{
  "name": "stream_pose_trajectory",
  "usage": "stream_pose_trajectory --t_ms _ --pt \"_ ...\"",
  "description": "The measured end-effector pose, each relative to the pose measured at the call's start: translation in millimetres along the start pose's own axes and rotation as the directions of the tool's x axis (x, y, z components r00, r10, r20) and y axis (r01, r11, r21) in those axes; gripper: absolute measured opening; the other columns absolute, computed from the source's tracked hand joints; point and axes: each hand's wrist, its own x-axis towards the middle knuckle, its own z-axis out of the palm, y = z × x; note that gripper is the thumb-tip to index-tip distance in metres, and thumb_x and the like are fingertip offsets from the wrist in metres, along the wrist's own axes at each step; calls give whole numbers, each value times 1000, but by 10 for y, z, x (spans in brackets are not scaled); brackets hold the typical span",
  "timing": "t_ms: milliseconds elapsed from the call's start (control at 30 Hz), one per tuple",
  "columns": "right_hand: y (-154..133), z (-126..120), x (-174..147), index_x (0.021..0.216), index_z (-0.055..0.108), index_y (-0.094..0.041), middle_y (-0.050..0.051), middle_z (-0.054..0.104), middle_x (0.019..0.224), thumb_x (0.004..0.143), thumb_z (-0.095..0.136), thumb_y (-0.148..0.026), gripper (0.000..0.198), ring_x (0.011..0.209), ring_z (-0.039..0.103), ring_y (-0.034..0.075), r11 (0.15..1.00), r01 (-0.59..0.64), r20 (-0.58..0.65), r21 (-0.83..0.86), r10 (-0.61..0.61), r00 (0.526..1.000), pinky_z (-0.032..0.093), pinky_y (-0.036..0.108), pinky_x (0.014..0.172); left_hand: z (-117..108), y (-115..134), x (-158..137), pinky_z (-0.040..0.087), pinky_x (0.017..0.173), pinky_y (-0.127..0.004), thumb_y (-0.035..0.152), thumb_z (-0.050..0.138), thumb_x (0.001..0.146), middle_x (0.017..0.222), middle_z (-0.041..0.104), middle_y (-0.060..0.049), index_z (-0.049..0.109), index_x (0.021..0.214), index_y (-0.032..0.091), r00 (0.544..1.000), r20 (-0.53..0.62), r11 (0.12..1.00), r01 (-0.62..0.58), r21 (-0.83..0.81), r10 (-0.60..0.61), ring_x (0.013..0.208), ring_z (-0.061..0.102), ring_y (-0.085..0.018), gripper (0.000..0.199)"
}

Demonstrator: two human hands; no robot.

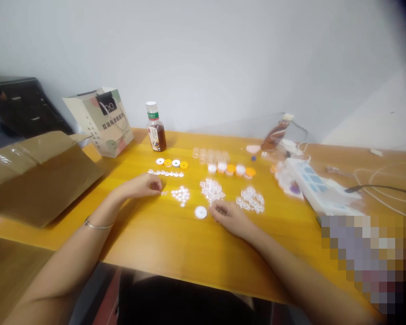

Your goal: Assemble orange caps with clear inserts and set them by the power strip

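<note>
My left hand [145,185] rests on the table with its fingers curled together, beside a few tiny clear pieces [164,193]. Whatever it may pinch is hidden. To its right lies a group of small white round pieces [181,195]. My right hand [228,216] is closed near a white round disc [200,212], its fingertips just right of the disc. Anything inside those fingers is too small to make out. Behind this hand is a pile of white flower-shaped pieces [211,189], and a second pile of white pieces [250,200] lies to the right.
Farther back stand a row of white and orange round spools [230,169], clear cups [209,156] and a drink bottle [156,128]. A cardboard box [50,180] and paper bag [110,124] occupy the left. Cables [375,187] and a white-blue package [313,178] lie right.
</note>
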Motion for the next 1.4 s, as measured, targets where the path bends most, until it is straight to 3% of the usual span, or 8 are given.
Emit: stream_pose_trajectory --t_ms 467,667,800,900,1000,1400 --pt "-48 -16 -13 54 39 -19 -5 40 48 82 42 -31 31 46 38 8 999 -26 2 34 26 1000 27 21 46 9 -18 23 41 59 -19 18 52 68 73 67 -1 66 76 14 1000 3 999 -12 47 12 62 58 -12 16" --pt "-49 1 -15 54 41 -18 -5 43 48 82 43 -31 31 47 39 8 998 -13 -26 55 15 1000 28 20 46 38 156 9 43 64 -20 21 54 71 75 66 -2 65 76 15 993 -112 997 -47 -62 40 68 58 -12 13" --pt "-12 47 -10 64 51 -17 -3 50 56 80 47 -28 19 50 42 8 994 29 -64 110 -22 998 32 20 46 342 487 64 42 70 -23 25 54 76 78 64 -3 62 79 15 949 -232 961 -247 -125 214 72 57 -11 13" --pt "45 93 3 79 57 -17 -1 53 63 77 55 -28 11 53 45 9 989 89 -83 120 -79 993 37 20 49 627 685 142 39 70 -26 26 51 80 78 63 -2 60 79 17 899 -252 931 -365 18 358 73 56 -12 13" --pt "100 132 20 91 58 -19 -1 53 68 72 61 -29 22 55 46 10 984 165 -84 63 -160 984 39 21 51 800 754 210 35 71 -28 27 51 82 79 63 -1 60 82 18 858 -259 896 -419 147 444 75 56 -13 13" --pt "158 198 37 85 61 -20 0 52 66 72 63 -24 14 59 47 11 976 216 -102 -39 -219 970 40 23 55 906 679 224 31 74 -29 25 46 87 82 64 -2 60 89 19 751 -249 774 -503 385 612 76 55 -13 15"
